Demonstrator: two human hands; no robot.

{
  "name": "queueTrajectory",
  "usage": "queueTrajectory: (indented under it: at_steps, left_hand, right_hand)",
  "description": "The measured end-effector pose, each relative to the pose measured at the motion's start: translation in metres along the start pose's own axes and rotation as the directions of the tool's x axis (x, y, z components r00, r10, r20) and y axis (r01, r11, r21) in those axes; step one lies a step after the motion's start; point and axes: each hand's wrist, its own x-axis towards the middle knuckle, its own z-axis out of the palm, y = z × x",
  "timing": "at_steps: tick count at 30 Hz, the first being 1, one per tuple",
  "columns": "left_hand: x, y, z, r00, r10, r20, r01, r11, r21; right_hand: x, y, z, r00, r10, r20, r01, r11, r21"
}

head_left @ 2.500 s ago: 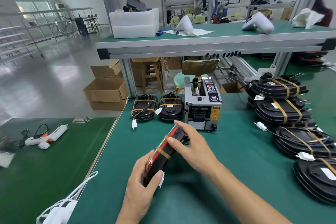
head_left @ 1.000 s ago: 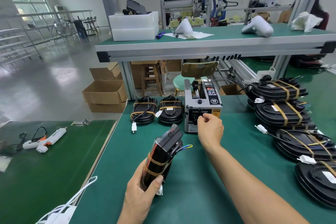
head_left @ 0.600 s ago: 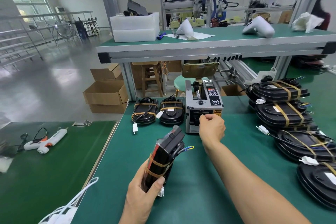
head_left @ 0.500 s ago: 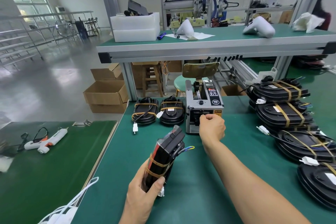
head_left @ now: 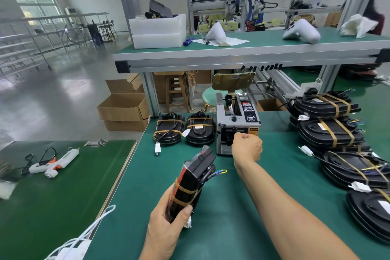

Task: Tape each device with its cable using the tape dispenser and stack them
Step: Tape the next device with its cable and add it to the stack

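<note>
My left hand (head_left: 168, 219) grips the black device (head_left: 193, 181) on edge above the green table (head_left: 232, 228), fingers wrapped round its taped lower end. My right hand (head_left: 247, 148) sits at the tape dispenser (head_left: 236, 122) outlet, fingers curled tight; I cannot tell whether they pinch tape. Two taped devices (head_left: 183, 131) lie left of the dispenser.

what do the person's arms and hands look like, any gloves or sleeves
Both are bare. The left hand has no glove, ring or watch in view. The right hand is also ungloved, and its forearm is bare to the frame edge, with no sleeve or wristband showing.
</note>
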Motion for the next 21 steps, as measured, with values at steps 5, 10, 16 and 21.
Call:
queueTrajectory:
  at_steps: [5, 10, 16, 21]
  left_hand:
    - [-0.001, 0.004, 0.001, 1.000, -0.007, 0.006, 0.007, 1.000, -0.015]
    - [-0.001, 0.006, 0.001, 1.000, -0.009, 0.012, 0.009, 1.000, -0.017]
    - [-0.001, 0.007, 0.002, 1.000, 0.011, 0.007, -0.011, 1.000, -0.025]
    - [-0.002, 0.016, 0.004, 1.000, 0.024, 0.014, -0.024, 0.999, -0.039]
  right_hand:
    - [0.003, 0.002, 0.003, 0.997, 0.074, 0.031, -0.077, 0.991, 0.106]
    - [0.006, 0.000, 0.006, 0.989, 0.143, 0.034, -0.147, 0.969, 0.200]
    - [0.005, -0.002, 0.012, 0.980, 0.200, 0.023, -0.199, 0.945, 0.259]
    - [0.004, -0.004, 0.014, 0.971, 0.239, 0.011, -0.230, 0.917, 0.327]
